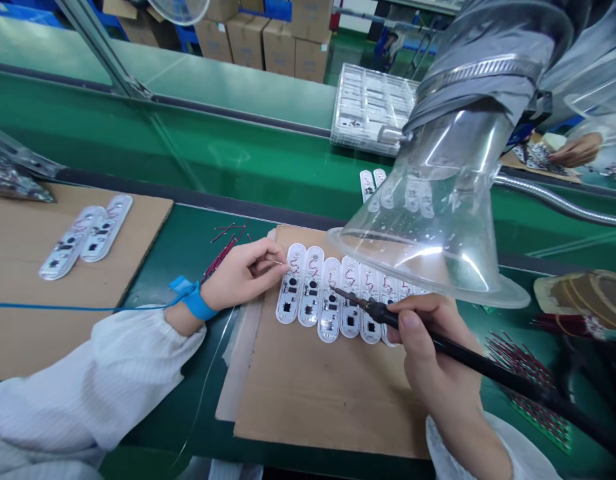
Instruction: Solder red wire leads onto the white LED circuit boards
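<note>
My right hand (438, 353) is wrapped round the black handle of a soldering iron (468, 363). Its tip points left, over the third white oval-ended circuit board (329, 313) in a row of several; I cannot tell whether it touches. Thin red wires lie curled on the boards. My left hand (253, 267), with a blue wrist strap (198, 301) on the wrist, pinches a fine strand of solder wire (207, 383) beside the leftmost board (291, 293). The strand trails down toward the table's front edge. Beneath the boards lies a cardboard sheet (328, 400).
A clear fume hood (428, 220) hangs over the row's right end. Red wires (221, 253) lie behind my left wrist. At right are a green board with red wires (538, 393) and a tape roll (588, 297). Two boards (85, 237) rest at left. A co-worker's hand (575, 150) shows far right.
</note>
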`<state>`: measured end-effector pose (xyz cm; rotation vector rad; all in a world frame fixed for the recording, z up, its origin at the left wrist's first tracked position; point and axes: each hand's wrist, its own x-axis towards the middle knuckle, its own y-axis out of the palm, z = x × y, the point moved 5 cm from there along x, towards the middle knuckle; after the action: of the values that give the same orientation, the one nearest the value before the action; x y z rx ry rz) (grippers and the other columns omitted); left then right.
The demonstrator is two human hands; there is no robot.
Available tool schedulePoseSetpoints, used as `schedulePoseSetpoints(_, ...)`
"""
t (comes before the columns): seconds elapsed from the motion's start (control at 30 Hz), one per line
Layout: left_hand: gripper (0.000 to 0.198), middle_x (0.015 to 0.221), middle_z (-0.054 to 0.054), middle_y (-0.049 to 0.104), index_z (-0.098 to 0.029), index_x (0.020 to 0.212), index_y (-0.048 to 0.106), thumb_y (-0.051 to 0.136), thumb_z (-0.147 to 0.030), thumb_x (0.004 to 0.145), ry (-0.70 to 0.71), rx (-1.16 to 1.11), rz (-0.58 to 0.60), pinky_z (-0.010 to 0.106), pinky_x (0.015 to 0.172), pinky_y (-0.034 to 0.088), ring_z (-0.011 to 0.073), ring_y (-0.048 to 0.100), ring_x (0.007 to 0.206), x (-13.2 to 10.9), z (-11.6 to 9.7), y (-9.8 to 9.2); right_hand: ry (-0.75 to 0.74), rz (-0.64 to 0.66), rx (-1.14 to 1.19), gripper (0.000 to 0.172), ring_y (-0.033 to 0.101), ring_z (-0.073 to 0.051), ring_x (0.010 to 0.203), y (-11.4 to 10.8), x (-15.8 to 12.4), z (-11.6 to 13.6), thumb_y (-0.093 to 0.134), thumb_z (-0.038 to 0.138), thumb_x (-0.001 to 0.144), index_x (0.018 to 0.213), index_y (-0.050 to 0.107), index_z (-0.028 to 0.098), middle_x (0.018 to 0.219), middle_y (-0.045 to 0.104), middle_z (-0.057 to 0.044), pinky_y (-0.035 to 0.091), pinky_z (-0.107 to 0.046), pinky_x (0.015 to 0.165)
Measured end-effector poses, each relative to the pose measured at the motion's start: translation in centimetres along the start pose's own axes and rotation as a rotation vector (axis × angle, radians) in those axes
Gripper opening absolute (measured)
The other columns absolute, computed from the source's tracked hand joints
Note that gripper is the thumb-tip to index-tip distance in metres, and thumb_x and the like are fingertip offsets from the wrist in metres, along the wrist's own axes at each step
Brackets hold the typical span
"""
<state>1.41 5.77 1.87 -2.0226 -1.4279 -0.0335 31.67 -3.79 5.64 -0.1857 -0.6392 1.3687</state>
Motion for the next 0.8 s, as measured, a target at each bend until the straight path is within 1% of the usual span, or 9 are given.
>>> schedulePoseSetpoints(0.07, 0.006, 0.065, -0.010, 0.043, -0.021, 0.099, 0.064, 0.069, -0.021, 0.103, -0.028, -0.051, 0.026, 0.021, 0.050, 0.032, 0.0086, 0.036, 0.053, -0.2, 0.2, 0.4, -0.001, 0.015, -0.008, 0.023, 0.069, -0.019, 0.063, 0.8, 0.3, -0.5, 0.068, 0.050, 0.112, 0.106, 0.074, 0.029, 0.078, 0.073, 0.000, 0.056, -0.033, 0.059)
schedulePoseSetpoints(0.17, 0.006, 0.066, -0.010, 0.042, -0.022, 0.098, 0.062, 0.065, -0.019, 0.102, -0.031, -0.062, 0.070, 0.022, 0.052, 0.033, 0.0088, 0.037, 0.055, -0.4, 0.0, 1.0, 0.024, 0.069, -0.005, 0.018, 0.075, -0.022, 0.070, 1.9, -0.1, -2.2, 0.070, 0.047, 0.112, 0.111, 0.073, 0.030, 0.083, 0.076, -0.001, 0.057, -0.034, 0.061)
schedulePoseSetpoints(0.3, 0.006, 0.068, -0.009, 0.042, -0.022, 0.097, 0.062, 0.065, -0.018, 0.101, -0.018, -0.038, 0.074, 0.022, 0.053, 0.035, 0.0095, 0.038, 0.057, -0.3, -0.2, 1.2, 0.049, 0.094, -0.018, 0.016, 0.077, -0.024, 0.077, 2.1, -0.7, -3.6, 0.072, 0.045, 0.110, 0.115, 0.073, 0.030, 0.083, 0.076, -0.002, 0.057, -0.034, 0.061)
schedulePoseSetpoints(0.4, 0.006, 0.069, -0.009, 0.042, -0.022, 0.097, 0.062, 0.064, -0.017, 0.101, -0.010, -0.024, 0.080, 0.023, 0.053, 0.035, 0.0095, 0.038, 0.057, -0.2, -0.2, 1.2, 0.055, 0.111, -0.038, 0.018, 0.077, -0.024, 0.076, 2.3, -0.6, -3.6, 0.071, 0.046, 0.111, 0.116, 0.072, 0.029, 0.083, 0.076, -0.002, 0.056, -0.034, 0.061)
schedulePoseSetpoints(0.5, 0.006, 0.070, -0.009, 0.044, -0.021, 0.097, 0.062, 0.064, -0.017, 0.100, -0.003, -0.003, 0.092, 0.023, 0.054, 0.035, 0.0094, 0.038, 0.057, -0.2, -0.2, 1.2, 0.030, 0.129, -0.060, 0.016, 0.076, -0.022, 0.074, 2.6, -0.3, -3.1, 0.071, 0.045, 0.111, 0.115, 0.072, 0.030, 0.084, 0.077, -0.001, 0.055, -0.034, 0.062)
schedulePoseSetpoints(0.67, 0.006, 0.069, -0.009, 0.043, -0.021, 0.096, 0.062, 0.063, -0.016, 0.100, 0.023, 0.018, 0.101, 0.022, 0.054, 0.034, 0.0094, 0.038, 0.057, -0.2, -0.2, 1.4, -0.009, 0.103, -0.079, 0.014, 0.073, -0.019, 0.068, 2.6, -0.3, -2.6, 0.071, 0.045, 0.111, 0.114, 0.073, 0.031, 0.085, 0.078, 0.001, 0.055, -0.032, 0.063)
schedulePoseSetpoints(0.8, 0.007, 0.070, -0.009, 0.043, -0.021, 0.095, 0.062, 0.063, -0.018, 0.101, 0.018, 0.020, 0.090, 0.022, 0.055, 0.035, 0.0095, 0.038, 0.057, -0.3, -0.2, 1.3, -0.023, 0.118, -0.080, 0.015, 0.073, -0.018, 0.067, 2.8, -0.3, -2.4, 0.071, 0.045, 0.111, 0.113, 0.074, 0.030, 0.088, 0.079, 0.001, 0.055, -0.031, 0.061)
